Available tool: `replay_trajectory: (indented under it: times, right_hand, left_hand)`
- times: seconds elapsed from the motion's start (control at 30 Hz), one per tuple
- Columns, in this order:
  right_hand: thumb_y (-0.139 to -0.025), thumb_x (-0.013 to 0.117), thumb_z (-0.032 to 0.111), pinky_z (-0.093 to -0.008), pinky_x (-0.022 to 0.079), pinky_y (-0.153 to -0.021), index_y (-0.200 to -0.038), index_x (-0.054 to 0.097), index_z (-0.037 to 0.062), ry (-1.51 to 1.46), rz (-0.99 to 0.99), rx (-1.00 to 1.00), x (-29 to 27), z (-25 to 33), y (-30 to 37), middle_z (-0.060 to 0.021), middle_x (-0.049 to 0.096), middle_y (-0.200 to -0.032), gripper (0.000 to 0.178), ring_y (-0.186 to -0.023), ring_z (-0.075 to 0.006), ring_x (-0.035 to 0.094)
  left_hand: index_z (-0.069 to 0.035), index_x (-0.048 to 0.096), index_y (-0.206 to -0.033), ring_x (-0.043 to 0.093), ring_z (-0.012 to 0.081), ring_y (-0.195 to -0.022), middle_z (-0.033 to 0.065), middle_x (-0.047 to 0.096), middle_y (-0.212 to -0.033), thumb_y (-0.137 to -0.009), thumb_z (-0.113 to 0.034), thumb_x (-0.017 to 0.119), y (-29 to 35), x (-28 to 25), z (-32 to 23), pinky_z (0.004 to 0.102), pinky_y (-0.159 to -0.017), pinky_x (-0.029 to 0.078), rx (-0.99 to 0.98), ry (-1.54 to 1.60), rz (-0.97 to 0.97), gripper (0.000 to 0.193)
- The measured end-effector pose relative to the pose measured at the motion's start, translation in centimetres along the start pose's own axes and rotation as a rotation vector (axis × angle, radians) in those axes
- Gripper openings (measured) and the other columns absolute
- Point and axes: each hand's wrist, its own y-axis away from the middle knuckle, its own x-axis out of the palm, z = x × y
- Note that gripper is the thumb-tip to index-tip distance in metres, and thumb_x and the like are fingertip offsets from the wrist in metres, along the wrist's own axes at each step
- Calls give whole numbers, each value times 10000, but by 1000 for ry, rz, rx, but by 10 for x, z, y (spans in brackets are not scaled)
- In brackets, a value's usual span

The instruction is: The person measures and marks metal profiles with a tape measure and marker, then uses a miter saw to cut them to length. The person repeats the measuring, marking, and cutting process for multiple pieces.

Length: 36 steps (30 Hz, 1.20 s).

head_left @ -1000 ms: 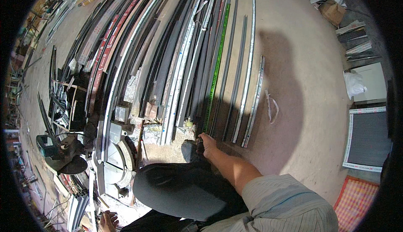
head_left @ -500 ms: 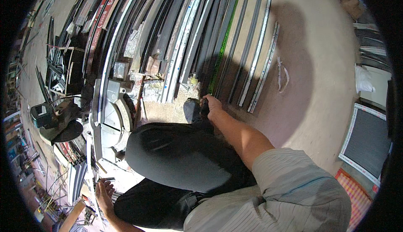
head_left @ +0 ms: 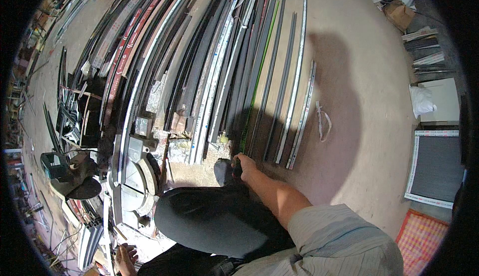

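My right hand reaches down beside my dark shoe. Its fingers are closed round the near end of a dark profile, which lines up with a long strip marked by a bright green line; the grip itself is partly hidden. At the lower left, my left hand is cut by the picture's edge. Its fingers are loosely curled and apart, and I see nothing held in them. Just beyond it stands a mitre saw with a grey round base and a dark toothed blade.
Many long profiles, black, grey, white and red, lie side by side on the floor ahead. White-edged profiles and a white strap loop are to their right. Farther right are a framed dark panel, a white bag and a checked cloth.
The view has tilted up, so profiles, saw and hands sit lower in the picture. My right hand keeps its grip near the shoe; less of my left hand shows.
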Motion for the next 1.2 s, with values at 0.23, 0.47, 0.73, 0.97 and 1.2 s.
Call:
replay_trajectory:
  times: [0.23, 0.47, 0.73, 0.97, 1.2]
  right_hand:
    - [-1035, 684, 345, -536, 526, -616, -1011, 724, 138, 24, -54, -138, -50, -10, -81, -91, 718, -918, 212, -788, -279, 664]
    - [-1057, 670, 389, -532, 539, -636, -1040, 713, 169, -21, 69, -67, -13, -10, -13, -101, 717, -912, 225, -792, -288, 676]
    - [-1061, 661, 460, -545, 536, -671, -1053, 706, 179, -79, 195, -119, -42, 7, 11, -77, 711, -925, 285, -828, -283, 678]
    - [-1021, 694, 490, -515, 544, -662, -1074, 707, 208, -129, 411, -56, -50, 23, 59, -45, 726, -848, 287, -779, -272, 700]
    - [-1024, 715, 454, -535, 559, -702, -1161, 687, 149, -176, 465, -38, -29, 37, 117, -106, 697, -1015, 335, -957, -287, 679]
  left_hand:
    - [2, 614, -1363, 707, 195, -896, 105, 717, -1039, -1085, -537, 595, 5, 35, -22, 312, -732, 559, 35, -29, 59, 607]
    - [15, 621, -1331, 706, 172, -877, 82, 745, -1033, -1126, -495, 535, 13, 7, -10, 282, -706, 555, 68, -11, 39, 556]
    - [3, 619, -1366, 706, 173, -892, 88, 733, -1078, -1134, -478, 524, 12, 19, -14, 291, -734, 564, 56, -8, 49, 542]
    - [-11, 654, -1330, 708, 170, -902, 87, 743, -1054, -1127, -503, 525, 16, 29, -23, 304, -759, 550, 105, -115, 62, 547]
    - [7, 693, -1281, 717, 182, -908, 120, 753, -1046, -1113, -494, 564, 19, 60, -63, 328, -792, 563, 203, -185, 88, 544]
